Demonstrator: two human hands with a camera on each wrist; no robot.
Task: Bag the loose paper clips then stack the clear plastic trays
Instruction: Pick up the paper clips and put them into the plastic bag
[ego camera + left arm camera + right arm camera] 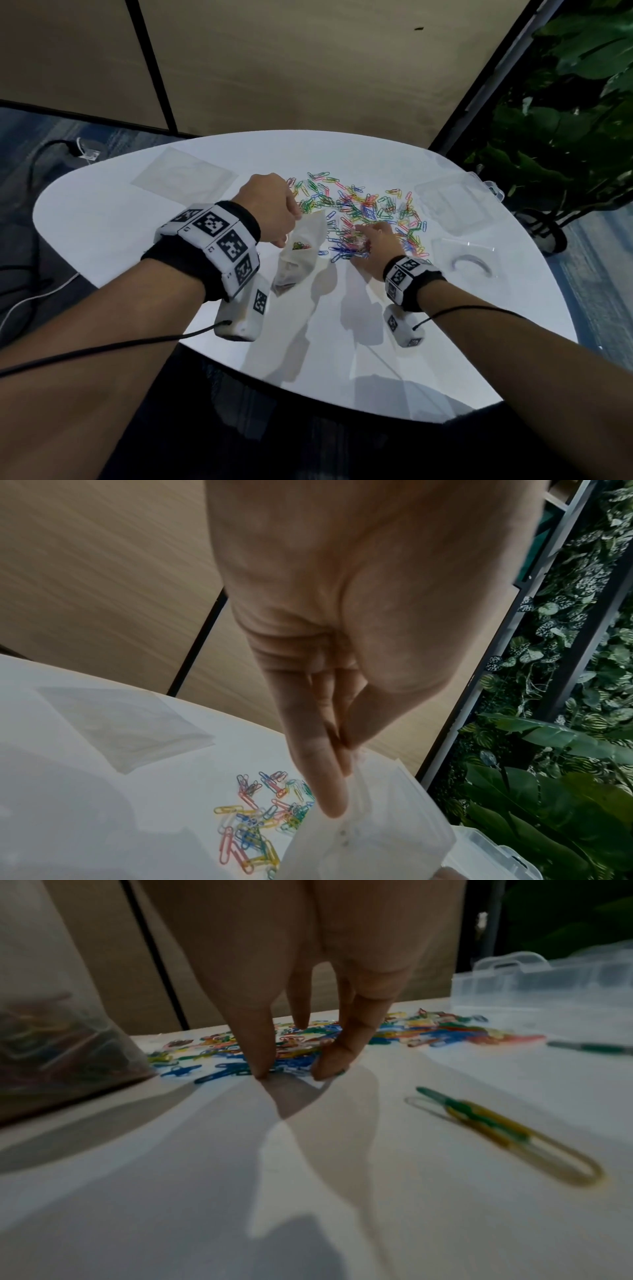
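White table (137, 308), leafy plant (565, 120), floor cables (41, 150)

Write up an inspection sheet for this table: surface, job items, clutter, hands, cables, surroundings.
Surface: white rounded table, shadowed near the person.
Job's things: coloured paper clips scattered mid-table; clear bag held upright, some clips inside; clear plastic trays and at the right, apart, not stacked.
Clutter: flat pile of spare clear bags at the far left.
Grippers: left hand pinches the bag's rim; right hand on the clips, fingertips down on the table.
Cables: black leads from both wrist units; black and white cables on the floor, left.
Surroundings: wood panel wall, leafy plants at the right.
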